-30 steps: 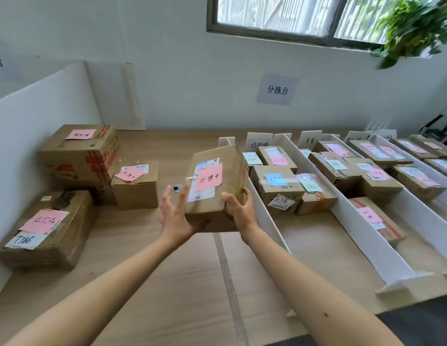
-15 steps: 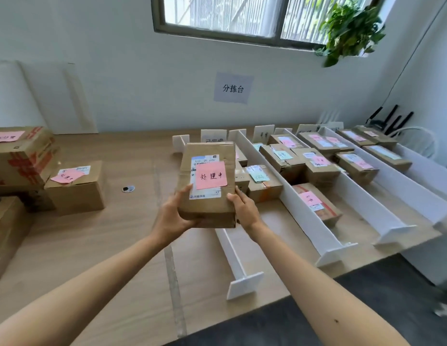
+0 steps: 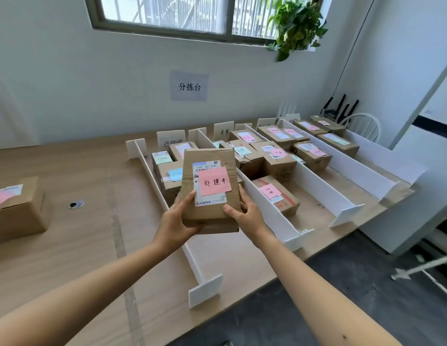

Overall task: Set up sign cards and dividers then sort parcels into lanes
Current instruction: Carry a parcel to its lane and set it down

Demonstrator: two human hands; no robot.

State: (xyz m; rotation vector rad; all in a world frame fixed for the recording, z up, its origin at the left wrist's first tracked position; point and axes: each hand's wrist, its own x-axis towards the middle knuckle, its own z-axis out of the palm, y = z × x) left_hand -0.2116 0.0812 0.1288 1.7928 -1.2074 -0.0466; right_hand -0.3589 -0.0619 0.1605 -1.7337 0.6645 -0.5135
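I hold a brown cardboard parcel point(image 3: 207, 161) with a white label and a pink note in both hands, above the first lane. My left hand point(image 3: 177, 218) grips its lower left corner; my right hand point(image 3: 245, 211) grips its lower right edge. White dividers point(image 3: 167, 208) point(image 3: 270, 213) point(image 3: 322, 191) run across the wooden table point(image 3: 80, 245) and form lanes. White sign cards point(image 3: 171, 139) point(image 3: 223, 131) stand at the lanes' far ends. Several parcels with pink or blue notes lie in the lanes, such as one point(image 3: 280, 196) in the second lane.
Another parcel point(image 3: 20, 211) with a pink note sits at the left edge. A round cable hole point(image 3: 76, 204) is in the tabletop. The table's front edge runs diagonally; dark floor lies below. A paper sign point(image 3: 189, 86) hangs on the wall, a plant point(image 3: 297, 23) by the window.
The view has swung right and closer to the lanes. The parcel moved with both hands from left of the first divider to above the first lane.
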